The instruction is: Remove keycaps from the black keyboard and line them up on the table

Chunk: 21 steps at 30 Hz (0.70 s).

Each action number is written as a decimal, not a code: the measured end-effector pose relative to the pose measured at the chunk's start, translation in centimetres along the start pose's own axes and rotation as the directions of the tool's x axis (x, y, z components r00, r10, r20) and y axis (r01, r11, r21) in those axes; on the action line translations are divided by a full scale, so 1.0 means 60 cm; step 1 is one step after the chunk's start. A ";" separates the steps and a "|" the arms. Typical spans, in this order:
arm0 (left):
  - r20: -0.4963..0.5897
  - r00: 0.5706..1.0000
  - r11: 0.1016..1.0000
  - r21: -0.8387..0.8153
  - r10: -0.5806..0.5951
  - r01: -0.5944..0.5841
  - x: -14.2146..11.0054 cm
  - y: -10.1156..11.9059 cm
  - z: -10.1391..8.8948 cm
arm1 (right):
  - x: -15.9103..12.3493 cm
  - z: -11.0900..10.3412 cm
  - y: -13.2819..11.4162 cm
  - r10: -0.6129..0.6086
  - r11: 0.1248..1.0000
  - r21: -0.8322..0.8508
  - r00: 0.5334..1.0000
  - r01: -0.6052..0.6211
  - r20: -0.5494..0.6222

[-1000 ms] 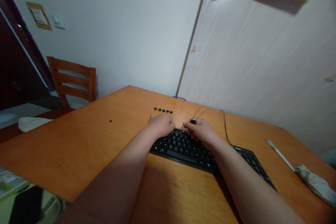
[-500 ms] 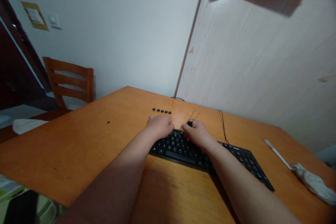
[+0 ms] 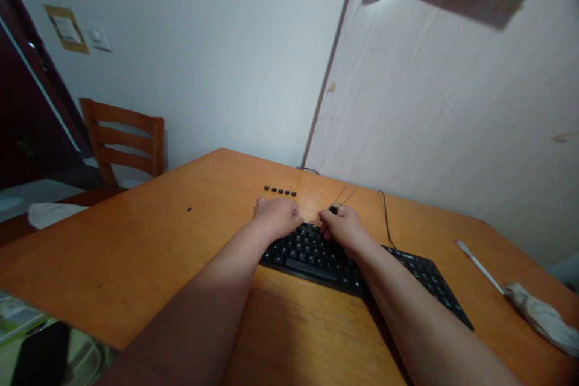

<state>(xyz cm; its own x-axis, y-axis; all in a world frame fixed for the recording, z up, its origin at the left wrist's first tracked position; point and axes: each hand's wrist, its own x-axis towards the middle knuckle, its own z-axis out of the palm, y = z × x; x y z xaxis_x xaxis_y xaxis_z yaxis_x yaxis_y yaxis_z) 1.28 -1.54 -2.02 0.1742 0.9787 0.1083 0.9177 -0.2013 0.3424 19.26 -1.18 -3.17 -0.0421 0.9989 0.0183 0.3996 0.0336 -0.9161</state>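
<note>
A black keyboard [image 3: 316,256] lies on the orange wooden table [image 3: 149,253]. My left hand [image 3: 277,217] rests on the keyboard's far left corner with its fingers curled down. My right hand [image 3: 344,226] sits on the far edge of the keyboard, pinched around a thin wire key puller [image 3: 342,198] that sticks up beyond the fingers. Several loose black keycaps [image 3: 280,191] lie in a row on the table just past my left hand.
A single small black piece [image 3: 189,209] lies alone to the left. The keyboard cable [image 3: 385,211] runs toward the wall. A white stick [image 3: 479,264] with a crumpled cloth [image 3: 540,318] lies at the right. A wooden chair [image 3: 124,142] stands beyond the table's left side.
My right hand with the wire puller has shifted slightly right along the keyboard's far edge. The left hand has stayed in place.
</note>
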 end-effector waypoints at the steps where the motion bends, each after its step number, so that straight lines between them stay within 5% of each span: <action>1: -0.002 1.000 1.000 -0.003 -0.003 0.003 0.000 0.000 0.000 | 0.000 0.000 0.001 0.002 1.000 0.004 1.000 -0.002 -0.004; 9: 0.000 1.000 1.000 -0.009 -0.006 0.006 0.000 0.000 0.002 | 0.003 -0.001 0.004 0.021 0.997 0.072 1.000 -0.021 0.002; 21: -0.018 1.000 1.000 0.027 0.008 -0.007 0.001 -0.001 0.007 | -0.001 0.001 -0.002 -0.168 0.936 -0.303 0.984 0.177 0.056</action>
<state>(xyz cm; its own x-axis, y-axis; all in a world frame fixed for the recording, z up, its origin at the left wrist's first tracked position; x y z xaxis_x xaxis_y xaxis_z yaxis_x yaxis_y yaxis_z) 1.35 -1.45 -2.41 0.1748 0.9763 0.1280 0.9257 -0.2072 0.3164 19.20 -1.26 -3.09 -0.1596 0.9758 0.1496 0.6440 0.2177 -0.7334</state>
